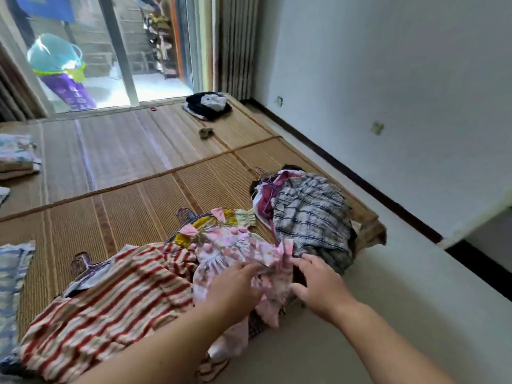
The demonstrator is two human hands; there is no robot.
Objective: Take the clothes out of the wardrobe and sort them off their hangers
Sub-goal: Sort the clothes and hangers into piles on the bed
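A heap of clothes lies at the near right corner of the mat-covered bed [133, 206]. A pink floral child's dress [230, 245] with pompoms lies in the middle of the heap. My left hand [235, 286] rests on the dress's lower part, fingers fairly straight. My right hand [315, 281] touches the dress's pink ruffled edge from the right, fingers spread. A red-and-cream striped garment [110, 300] lies to the left on a purple hanger [81, 263]. A blue-grey checked shirt [310, 212] is piled to the right over a maroon garment [270, 195].
A dark folded pile [207, 105] with a white piece sits at the bed's far corner by the glass door. Folded fabrics [16, 156] lie at the left edge, a blue patterned cloth [11, 286] nearer. A small grey object [205, 132] lies on the mat. The white wall runs along the right.
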